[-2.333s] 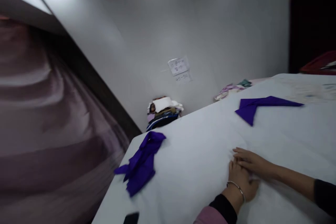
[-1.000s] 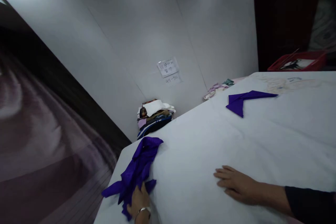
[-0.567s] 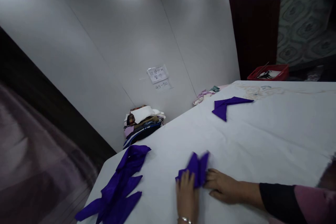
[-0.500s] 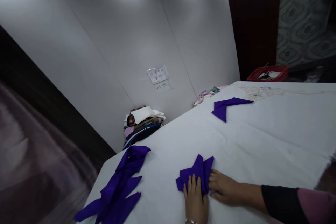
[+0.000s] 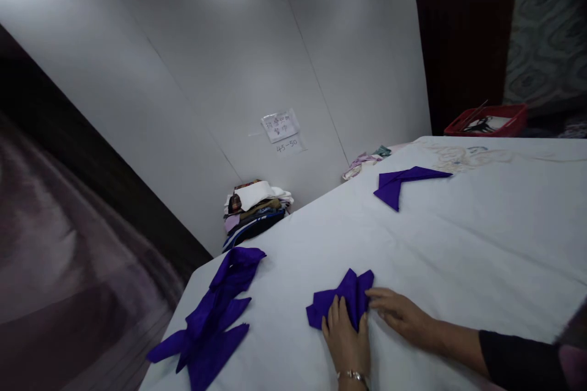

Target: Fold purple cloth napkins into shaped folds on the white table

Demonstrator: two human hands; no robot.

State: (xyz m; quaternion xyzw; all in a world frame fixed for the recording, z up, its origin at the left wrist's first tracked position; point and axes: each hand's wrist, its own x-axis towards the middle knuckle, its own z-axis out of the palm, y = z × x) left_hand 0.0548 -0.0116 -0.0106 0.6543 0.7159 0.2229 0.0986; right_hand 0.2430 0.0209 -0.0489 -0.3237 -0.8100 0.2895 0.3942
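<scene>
A folded purple cloth napkin (image 5: pixel 339 294) with several pointed corners lies on the white-covered table (image 5: pixel 293 263) in front of me. My left hand (image 5: pixel 345 333) rests flat on its lower part, fingers stretched out over the folds. At the napkin's right edge is my right hand (image 5: pixel 403 316), fingers extended and their tips touching or very close to the cloth. Farther back on the right lies another folded purple napkin (image 5: pixel 389 187), shaped like a bent strip. A loose heap of purple cloth (image 5: pixel 213 324) lies at the table's left end.
Stacked folded clothes (image 5: pixel 257 211) stand beyond the table's far edge by the grey wall. More fabric (image 5: pixel 364 164) lies farther right along that edge. A red basket (image 5: pixel 511 122) is behind the table at the right. A paper sign (image 5: pixel 279 127) hangs on the wall.
My right hand's fingers have straightened and drawn slightly back from the napkin's right edge. My left hand stays on the cloth. The whole view has shifted a little.
</scene>
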